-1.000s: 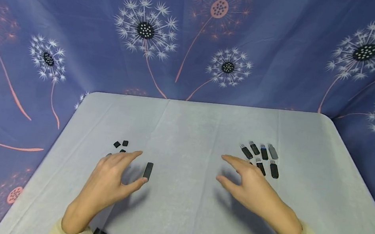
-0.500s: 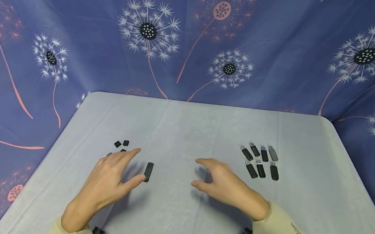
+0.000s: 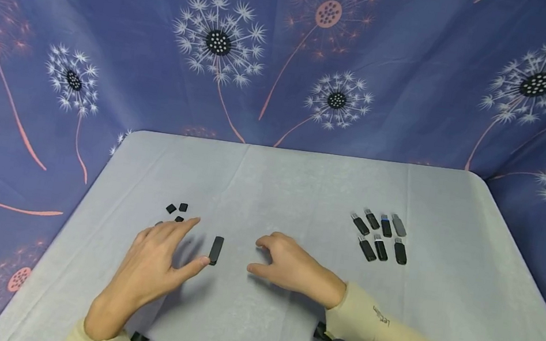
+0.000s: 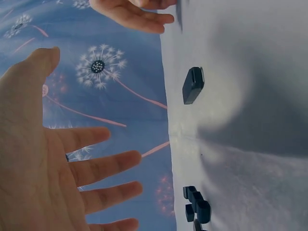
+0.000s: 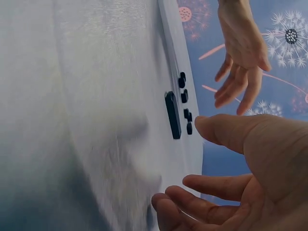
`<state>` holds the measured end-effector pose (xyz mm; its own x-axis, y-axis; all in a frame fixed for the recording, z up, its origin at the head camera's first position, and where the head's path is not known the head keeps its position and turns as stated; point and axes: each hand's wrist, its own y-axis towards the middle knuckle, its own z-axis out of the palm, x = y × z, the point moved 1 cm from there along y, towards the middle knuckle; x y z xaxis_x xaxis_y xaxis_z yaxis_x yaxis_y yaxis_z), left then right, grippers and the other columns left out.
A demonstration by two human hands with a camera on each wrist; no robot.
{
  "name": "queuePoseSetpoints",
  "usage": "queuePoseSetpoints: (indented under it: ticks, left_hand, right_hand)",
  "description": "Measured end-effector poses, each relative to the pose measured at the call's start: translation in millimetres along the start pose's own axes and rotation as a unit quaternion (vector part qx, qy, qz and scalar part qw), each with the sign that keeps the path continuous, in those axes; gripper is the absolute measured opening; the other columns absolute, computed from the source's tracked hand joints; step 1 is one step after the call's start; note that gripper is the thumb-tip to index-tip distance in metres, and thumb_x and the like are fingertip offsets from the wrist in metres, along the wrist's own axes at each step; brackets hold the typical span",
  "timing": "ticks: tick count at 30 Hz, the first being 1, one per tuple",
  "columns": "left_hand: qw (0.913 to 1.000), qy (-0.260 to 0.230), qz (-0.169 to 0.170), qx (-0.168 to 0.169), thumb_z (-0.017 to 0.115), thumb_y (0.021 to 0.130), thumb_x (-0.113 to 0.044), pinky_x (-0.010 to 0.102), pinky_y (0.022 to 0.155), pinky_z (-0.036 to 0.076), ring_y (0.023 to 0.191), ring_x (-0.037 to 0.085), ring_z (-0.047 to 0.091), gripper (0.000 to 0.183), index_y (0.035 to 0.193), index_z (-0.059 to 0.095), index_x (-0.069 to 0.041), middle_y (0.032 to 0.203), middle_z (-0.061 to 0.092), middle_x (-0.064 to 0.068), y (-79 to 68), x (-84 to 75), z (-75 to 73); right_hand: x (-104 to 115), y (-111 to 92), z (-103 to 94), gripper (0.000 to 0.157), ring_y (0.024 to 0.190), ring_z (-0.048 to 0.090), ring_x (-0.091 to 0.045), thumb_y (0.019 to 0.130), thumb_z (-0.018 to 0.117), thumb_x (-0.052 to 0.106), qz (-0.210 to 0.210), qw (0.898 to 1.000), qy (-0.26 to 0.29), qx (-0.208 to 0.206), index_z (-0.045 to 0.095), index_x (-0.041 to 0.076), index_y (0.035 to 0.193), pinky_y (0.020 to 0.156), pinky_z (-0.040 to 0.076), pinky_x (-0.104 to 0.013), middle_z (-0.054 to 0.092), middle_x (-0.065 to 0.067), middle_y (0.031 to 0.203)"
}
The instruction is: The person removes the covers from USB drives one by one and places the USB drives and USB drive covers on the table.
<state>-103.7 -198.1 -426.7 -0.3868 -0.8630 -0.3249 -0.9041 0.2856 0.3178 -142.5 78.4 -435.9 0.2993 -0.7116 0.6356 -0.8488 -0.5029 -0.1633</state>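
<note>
A dark, flat stick (image 3: 216, 250), probably a USB drive with no connector showing, lies on the table between my hands. My left hand (image 3: 150, 261) hovers beside it, fingers spread and holding nothing; in the head view the thumb tip overlaps its lower end. In the left wrist view that stick (image 4: 193, 85) sits clear of the palm. To its right, my right hand (image 3: 293, 266) is held over the cloth with thumb and index finger apart and nothing between them. Several small black caps (image 3: 183, 207) lie beyond the left fingers, some partly hidden in the head view.
Several USB drives with bare connectors, one a grey USB drive (image 3: 398, 225), lie in two rows at the right of the table (image 3: 291, 190). A blue dandelion-print cloth (image 3: 290, 50) hangs behind and at the sides. A small black device (image 3: 323, 333) shows under the right wrist.
My right hand has moved left from beside the rows of drives towards the single stick, uncovering the drives it hid. The left hand has barely shifted.
</note>
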Motion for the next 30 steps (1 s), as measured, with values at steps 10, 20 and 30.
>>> queuePoseSetpoints:
  ticks: [10, 20, 30]
  left_hand:
    - [0.9999, 0.004, -0.014, 0.001, 0.073, 0.088, -0.058, 0.065, 0.1, 0.043, 0.121, 0.034, 0.064, 0.069, 0.143, 0.061, -0.018, 0.13, 0.07, 0.01, -5.2, 9.0, 1.6]
    - [0.9998, -0.018, 0.001, -0.012, 0.076, 0.088, -0.051, 0.064, 0.096, 0.047, 0.119, 0.031, 0.066, 0.064, 0.141, 0.062, -0.017, 0.128, 0.071, 0.008, -7.3, 6.5, 2.1]
    - [0.9994, -0.033, 0.003, -0.006, 0.076, 0.09, -0.05, 0.066, 0.096, 0.047, 0.119, 0.032, 0.066, 0.061, 0.139, 0.063, -0.016, 0.128, 0.071, 0.007, -7.3, 3.6, 2.5]
  right_hand:
    - [25, 22, 24.4, 0.04, 0.086, 0.062, -0.017, 0.091, 0.078, 0.038, 0.007, 0.996, -0.085, -0.012, 0.073, 0.003, 0.109, 0.077, 0.055, -0.034, 0.066, -0.006, 0.102]
    - [44, 48, 43.0, 0.034, 0.064, 0.051, -0.009, 0.089, 0.079, 0.039, 0.021, 0.996, -0.091, -0.006, 0.063, 0.012, 0.078, 0.052, 0.044, -0.027, 0.056, 0.004, 0.073]
    - [53, 63, 50.9, 0.044, 0.059, 0.052, -0.014, 0.092, 0.075, 0.052, 0.071, 0.993, -0.097, -0.015, 0.063, 0.012, 0.076, 0.05, 0.045, -0.034, 0.057, 0.0, 0.071]
